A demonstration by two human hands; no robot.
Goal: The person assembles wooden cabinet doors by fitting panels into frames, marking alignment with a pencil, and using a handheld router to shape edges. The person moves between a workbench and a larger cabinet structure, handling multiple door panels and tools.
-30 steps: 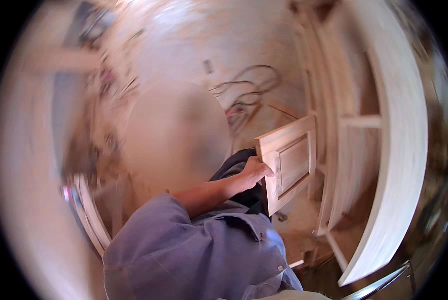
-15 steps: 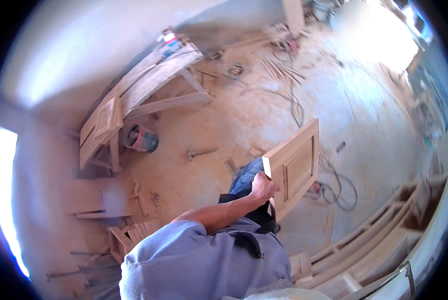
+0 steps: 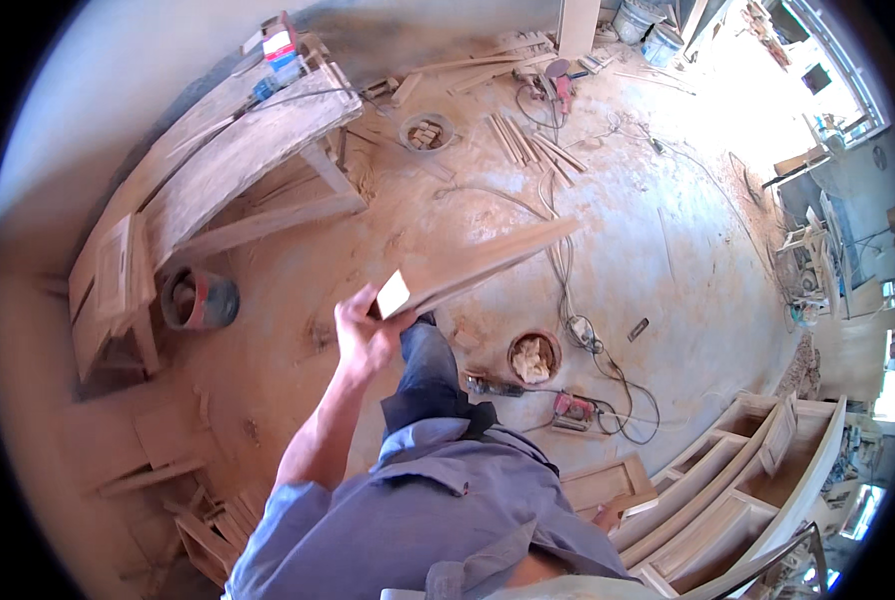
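Observation:
My left hand (image 3: pixel 363 335) is closed round one end of a wooden cabinet door (image 3: pixel 488 258), held out in front of me above the floor. The door is seen nearly edge-on, with a pale, whitish end beside my fingers. Low on the right, my right hand (image 3: pixel 605 517) shows only in part, with its fingers at the edge of a second wooden panel door (image 3: pixel 600 482). That door hangs beside my body, partly covered by my shirt, and also has a white patch at its end.
A workbench (image 3: pixel 258 150) stands at the left, with a small panel door (image 3: pixel 120 265) leaning on it and a bucket (image 3: pixel 201 298) beside it. Power tools (image 3: pixel 573 410) and cables lie on the floor near a round tub (image 3: pixel 534 357). A wooden cabinet frame (image 3: pixel 738 480) is at the lower right.
My left hand has swung left with the cabinet door, which has turned from showing its panelled face to nearly edge-on. My right hand and the second door have come into view.

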